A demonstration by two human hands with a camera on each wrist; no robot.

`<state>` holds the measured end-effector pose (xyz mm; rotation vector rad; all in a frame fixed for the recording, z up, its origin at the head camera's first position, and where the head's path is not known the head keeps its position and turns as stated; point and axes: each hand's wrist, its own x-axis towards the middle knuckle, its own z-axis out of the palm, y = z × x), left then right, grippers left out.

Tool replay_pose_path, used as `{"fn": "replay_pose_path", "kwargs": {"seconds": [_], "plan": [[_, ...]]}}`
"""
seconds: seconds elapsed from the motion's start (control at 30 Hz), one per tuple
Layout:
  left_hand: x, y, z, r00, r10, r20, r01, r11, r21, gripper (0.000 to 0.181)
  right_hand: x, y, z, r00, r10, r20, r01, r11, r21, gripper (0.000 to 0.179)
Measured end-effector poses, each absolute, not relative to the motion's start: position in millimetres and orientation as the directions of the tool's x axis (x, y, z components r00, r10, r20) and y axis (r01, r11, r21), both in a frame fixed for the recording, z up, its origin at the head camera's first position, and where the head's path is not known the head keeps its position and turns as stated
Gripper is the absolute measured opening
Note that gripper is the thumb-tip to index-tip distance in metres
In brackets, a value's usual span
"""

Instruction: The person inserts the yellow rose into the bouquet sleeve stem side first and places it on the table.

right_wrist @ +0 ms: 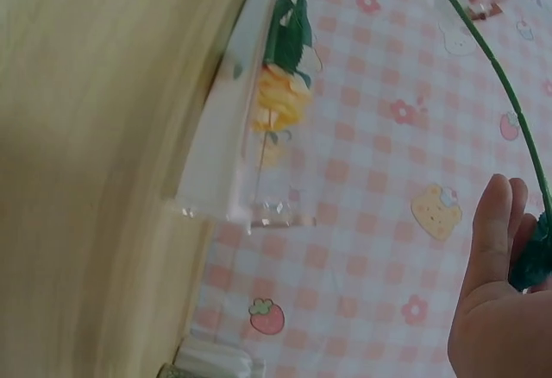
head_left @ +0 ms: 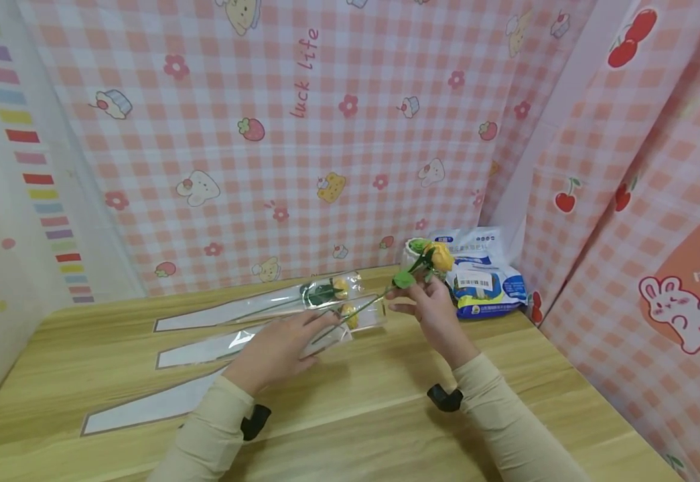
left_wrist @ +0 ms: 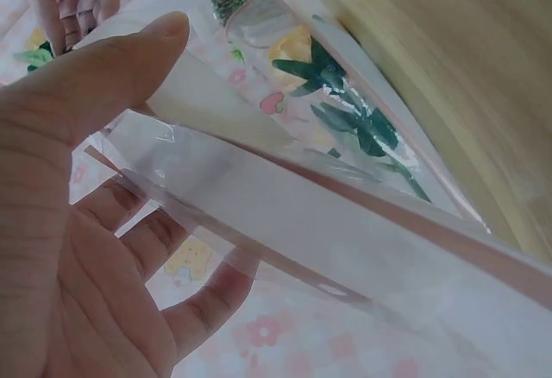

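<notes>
My left hand [head_left: 280,348] holds the mouth of a clear-fronted, white-backed flower sleeve [left_wrist: 259,197]. In the left wrist view the thumb lies over the sleeve's opening and the fingers are beneath it. My right hand [head_left: 437,313] grips a yellow artificial rose [head_left: 442,256] just below its bloom, by the green leaves [head_left: 404,278]. The rose's thin green stem [right_wrist: 496,63] slants down to the left, its lower end at the sleeve's mouth by the left hand. The bloom is outside the right wrist view.
Two more sleeves, a far one [head_left: 205,316] and a nearer one [head_left: 189,356], lie on the wooden table [head_left: 350,422], each with a yellow rose inside. Blue-and-white packets [head_left: 487,304] and a white pot with green in it [head_left: 410,253] stand at the back right, before the checked cloth [head_left: 350,154].
</notes>
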<state>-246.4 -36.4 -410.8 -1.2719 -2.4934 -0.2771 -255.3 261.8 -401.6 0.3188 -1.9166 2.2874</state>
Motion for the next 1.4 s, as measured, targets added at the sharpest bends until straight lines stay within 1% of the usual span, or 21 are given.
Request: {"fn": "replay_pose_path", "kwargs": {"seconds": [0.2,0.27,0.37,0.5,0.63,0.8,0.9,1.1,1.27,1.4], "plan": [[-244.9,-39.9,-404.3,-0.582,0.732,0.355,0.793,0.608,0.045,0.071,-255.2,252.9,-408.6,-0.975,-0.045,0.217,-0.207,-0.174,-0.963,0.014],[-244.5,-41.1,-402.5,-0.592,0.724,0.354,0.787,0.615,0.059,0.069,-255.0,250.1,-409.6,-0.978,-0.058,0.201,-0.187,-0.183,-0.965,0.013],[-244.5,-42.7,-401.0,-0.590,0.721,0.364,0.787,0.615,0.057,0.067,-254.1,246.7,-409.6,-0.983,-0.078,0.166,-0.147,-0.204,-0.968,0.010],[-244.9,-43.7,-400.6,-0.567,0.725,0.391,0.797,0.603,0.038,0.065,-253.4,243.9,-409.4,-0.988,-0.096,0.123,-0.100,-0.212,-0.972,0.009],[-245.3,-43.4,-400.8,-0.555,0.724,0.409,0.803,0.594,0.038,0.066,-253.8,240.9,-410.4,-0.988,-0.121,0.091,-0.068,-0.182,-0.981,0.010],[-245.7,-42.5,-401.4,-0.559,0.717,0.416,0.801,0.597,0.047,0.066,-253.4,236.8,-416.2,-0.983,-0.173,0.052,-0.027,-0.141,-0.990,0.010],[-246.3,-41.5,-401.2,-0.558,0.717,0.418,0.802,0.595,0.049,0.065,-252.5,234.7,-420.7,-0.978,-0.205,0.050,-0.026,-0.119,-0.993,0.013],[-246.5,-41.0,-399.8,-0.571,0.708,0.415,0.798,0.597,0.081,0.065,-251.7,229.6,-426.9,-0.963,-0.267,0.045,-0.004,-0.152,-0.988,0.014],[-246.8,-41.4,-398.0,-0.586,0.695,0.416,0.790,0.604,0.105,0.064,-250.8,228.2,-427.8,-0.953,-0.303,0.020,0.025,-0.144,-0.989,0.027],[-247.2,-42.6,-398.3,-0.583,0.687,0.433,0.794,0.595,0.126,0.063,-249.8,226.2,-427.4,-0.950,-0.312,0.009,0.036,-0.138,-0.990,0.034]]}}
